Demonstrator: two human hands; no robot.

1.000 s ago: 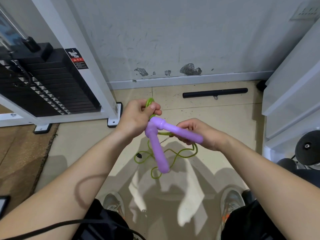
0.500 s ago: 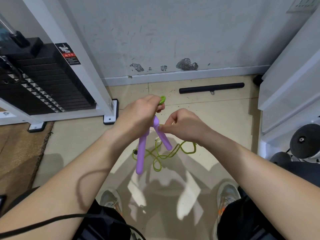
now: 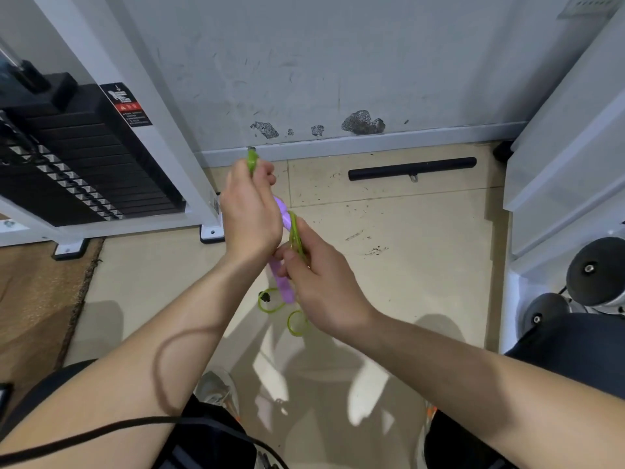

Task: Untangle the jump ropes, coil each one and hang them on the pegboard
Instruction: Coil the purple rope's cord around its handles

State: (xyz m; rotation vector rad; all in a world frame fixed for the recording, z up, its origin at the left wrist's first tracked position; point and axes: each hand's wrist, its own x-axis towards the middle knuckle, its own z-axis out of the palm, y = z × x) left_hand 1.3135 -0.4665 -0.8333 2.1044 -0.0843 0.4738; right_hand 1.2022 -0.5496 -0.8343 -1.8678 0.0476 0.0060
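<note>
- Two bare hands are raised close together over the floor, the left hand (image 3: 252, 214) higher and nearer the wall.
- The left hand is a closed fist, its fingers curled round the green jump rope (image 3: 252, 159). One short bend of the rope sticks up out of the top of the fist.
- The right hand (image 3: 321, 286) sits just below and right of the left, its thumb and fingertips pinching a few strands of the same green rope.
- The purple handle (image 3: 283, 286) shows in two stretches, one above the right hand's fingers and one hanging below them. Whether that is one handle or two cannot be told.
- Two green loops dangle under the hands, apart from the floor, and one dark tip (image 3: 264, 296) shows at the left loop.
- One rope colour is in view: green.
- On the tiled floor (image 3: 406, 265), near the wall (image 3: 338, 62), lies one black bar (image 3: 412, 168), well apart from the hands.
- To the left stands one black weight stack (image 3: 84, 164) behind a white frame post (image 3: 152, 113), with a brown mat (image 3: 33, 299) beside it.
- At the right edge sit two round black ends (image 3: 597, 270).
- One black cable (image 3: 101, 431) crosses the bottom left.
</note>
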